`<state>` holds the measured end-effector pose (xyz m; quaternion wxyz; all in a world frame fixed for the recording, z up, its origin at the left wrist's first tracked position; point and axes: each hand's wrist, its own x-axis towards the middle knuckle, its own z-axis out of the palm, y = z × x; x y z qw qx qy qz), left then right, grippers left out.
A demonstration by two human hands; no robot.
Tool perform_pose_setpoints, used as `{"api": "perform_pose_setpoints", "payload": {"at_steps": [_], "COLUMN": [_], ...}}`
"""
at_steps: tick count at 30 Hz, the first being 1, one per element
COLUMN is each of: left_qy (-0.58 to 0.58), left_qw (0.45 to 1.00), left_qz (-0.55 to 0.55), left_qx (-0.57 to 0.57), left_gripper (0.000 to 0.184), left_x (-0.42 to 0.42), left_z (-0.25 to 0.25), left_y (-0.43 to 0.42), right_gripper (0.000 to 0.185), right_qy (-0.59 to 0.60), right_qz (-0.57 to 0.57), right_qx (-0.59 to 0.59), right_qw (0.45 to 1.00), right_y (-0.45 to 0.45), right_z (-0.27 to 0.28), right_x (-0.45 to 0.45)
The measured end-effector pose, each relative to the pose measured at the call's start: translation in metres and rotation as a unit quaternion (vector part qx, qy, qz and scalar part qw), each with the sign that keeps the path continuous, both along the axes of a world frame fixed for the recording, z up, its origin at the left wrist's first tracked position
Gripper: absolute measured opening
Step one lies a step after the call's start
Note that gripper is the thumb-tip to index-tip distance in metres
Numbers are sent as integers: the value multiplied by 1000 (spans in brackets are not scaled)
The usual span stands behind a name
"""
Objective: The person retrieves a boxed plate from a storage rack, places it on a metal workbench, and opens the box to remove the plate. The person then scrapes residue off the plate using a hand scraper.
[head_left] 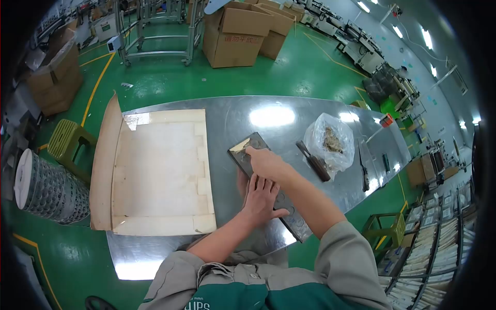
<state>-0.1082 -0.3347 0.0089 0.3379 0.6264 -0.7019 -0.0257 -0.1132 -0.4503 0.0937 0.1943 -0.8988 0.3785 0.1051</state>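
A long dark plate [294, 219] with round marks on its face lies at a slant on the metal table in front of me. My left hand [261, 199] rests flat across its middle, fingers stretched and thumb out to the side. Near the far end, my right hand [266, 164] is curled, its index finger pressing down beside a pale tan piece [239, 147] on the plate. Whatever the right fingers grip, if anything, is hidden beneath the hand. Right of the plate lies a tool with a brown handle [318, 168], next to a clear plastic bag [343, 160] holding brown shredded material.
A shallow cardboard tray [161, 225] with a white inside covers the table's left part. Toward the right lie a long dark-handled tool [365, 175] and a small dark green tool [386, 162]. Green stools [70, 139], a white perforated bin [49, 188] and cardboard boxes [232, 44] surround the table.
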Motion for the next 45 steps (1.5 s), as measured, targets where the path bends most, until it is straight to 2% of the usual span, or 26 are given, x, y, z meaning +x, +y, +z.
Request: {"api": "perform_pose_setpoints", "payload": {"at_steps": [4, 9, 12, 17, 21, 23, 28, 32, 36, 38, 41, 44, 45], "left_qy": [30, 4, 6, -7, -12, -13, -23, -17, -17, -9, -8, -19, -23], "left_qw": [999, 1000, 1000, 1000, 1000, 1000, 999, 999, 997, 997, 998, 999, 999], "left_qz": [-10, -5, 4, -9, -6, -4, -10, -8, -16, -23, -22, -17, -16], "left_qx": [-10, 5, -1, 14, 0, 13, 38, 43, 73, 67, 58, 30, 18], "left_gripper": [89, 91, 90, 93, 94, 94, 101, 99, 100, 99, 99, 98, 98], "left_x": [2, 2, 3, 4, 7, 7, 9, 8, 10, 10, 12, 12, 12], "left_z": [0, 1, 0, -1, 0, -2, -2, -3, 5, 1, 1, -1, -2], "left_y": [0, 0, 0, 1, -1, -1, -1, -2, 0, -1, -1, -2, -2], "right_gripper": [23, 36, 29, 28, 28, 27, 35, 34, 24, 24, 25, 24, 24], "right_qy": [12, 19, 22, -42, 2, -3, 19, 5, -18, 28, -6, -17, -4], "right_qz": [9, -23, 15, -38, 1, -33, -1, -17, 7, 12, -26, -40, -22], "right_qx": [-20, -5, -11, -24, -29, -55, -22, -5, -51, -57, -58, -18, -40], "right_qw": [1000, 1000, 1000, 998, 1000, 998, 1000, 1000, 998, 998, 998, 999, 999], "right_y": [8, 9, -2, -2, -7, -13, -24, -30, -10, -4, -19, -28, -24], "right_z": [4, 23, 5, -1, -1, -3, 2, -5, 5, 4, -10, -6, 0], "right_x": [-7, 5, -7, -4, -7, -3, -12, -8, -16, -18, -9, -2, -5]}}
